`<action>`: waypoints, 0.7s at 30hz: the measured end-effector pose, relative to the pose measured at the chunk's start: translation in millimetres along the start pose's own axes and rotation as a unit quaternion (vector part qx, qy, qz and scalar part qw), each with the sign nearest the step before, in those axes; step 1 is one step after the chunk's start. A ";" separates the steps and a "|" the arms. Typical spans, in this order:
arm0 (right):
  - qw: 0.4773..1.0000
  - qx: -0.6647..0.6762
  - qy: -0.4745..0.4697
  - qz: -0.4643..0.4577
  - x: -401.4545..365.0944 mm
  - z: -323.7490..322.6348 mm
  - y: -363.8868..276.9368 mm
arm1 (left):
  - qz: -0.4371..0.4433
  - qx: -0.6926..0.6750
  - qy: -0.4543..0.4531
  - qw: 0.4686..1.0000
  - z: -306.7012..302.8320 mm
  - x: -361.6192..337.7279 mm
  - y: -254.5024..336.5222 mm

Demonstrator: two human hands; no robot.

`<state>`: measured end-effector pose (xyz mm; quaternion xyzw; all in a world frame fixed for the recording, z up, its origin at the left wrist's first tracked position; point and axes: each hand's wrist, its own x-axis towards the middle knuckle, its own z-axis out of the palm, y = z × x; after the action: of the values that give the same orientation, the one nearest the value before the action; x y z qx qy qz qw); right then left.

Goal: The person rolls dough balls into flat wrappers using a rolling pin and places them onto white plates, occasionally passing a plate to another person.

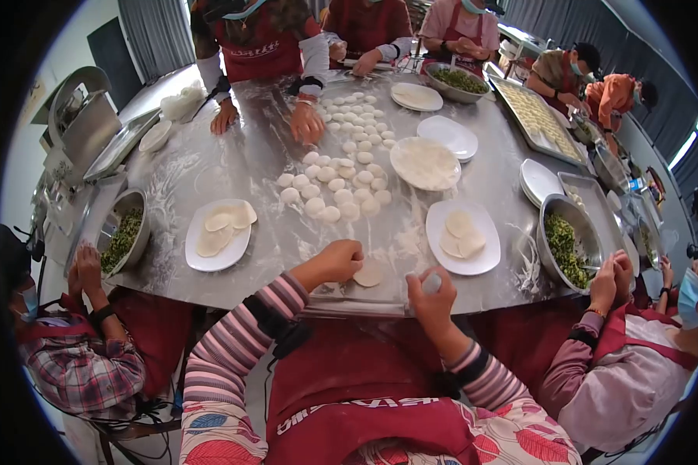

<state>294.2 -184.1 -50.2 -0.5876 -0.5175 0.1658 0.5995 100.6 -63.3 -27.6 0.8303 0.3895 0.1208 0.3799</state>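
A thin round dough wrapper (370,273) lies at the near edge of the metal table. My left hand (335,262) is closed just left of it, its fingers at the wrapper's edge; what they grip, if anything, is hidden. To the right of the wrapper, my right hand (431,293) is wrapped round a pale rolling pin (432,284), seen end-on. Farther forward, many small flattened dough pieces (336,184) lie in a group. White plates with wrappers stand on both sides, one at the left (219,262) and one at the right (464,267).
Bowls of green filling stand at the left (137,252), right (589,232) and far side (459,94). A tray of dumplings (529,116) lies at the back right. People sit close on both sides; others stand across the table, one person's hand (306,124) near the dough pieces.
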 end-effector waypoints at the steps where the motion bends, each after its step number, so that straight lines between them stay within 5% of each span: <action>1: 1.000 0.001 -0.001 0.002 3.5 1.6 1.0 | -0.018 -0.021 -0.028 0.999 -3.5 -1.6 -1.0; 5: 0.995 -0.091 0.011 -0.028 51.1 29.3 3.4 | 0.014 -0.011 -0.054 0.998 -4.8 1.0 7.5; 8: 0.995 -0.058 0.024 -0.079 81.4 57.1 11.9 | 0.053 0.086 0.024 0.995 6.6 9.3 0.7; 11: 0.986 -0.122 0.063 -0.094 60.3 40.8 15.8 | 0.039 0.053 -0.028 0.997 3.6 8.0 3.7; 16: 1.000 -0.027 0.001 0.007 11.5 5.8 7.9 | 0.015 -0.037 -0.013 0.999 0.4 -1.9 8.3; 19: 0.981 -0.147 0.060 -0.110 52.0 36.9 19.2 | 0.035 0.043 -0.079 0.995 7.7 4.2 14.6; 21: 0.989 -0.115 0.035 -0.088 75.2 49.2 9.6 | 0.030 0.054 0.011 0.998 12.2 16.7 10.6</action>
<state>288.8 -94.7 -37.7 -0.6100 -0.5617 0.0314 0.5581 123.8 -61.9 -29.8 0.8597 0.3743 0.1202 0.3263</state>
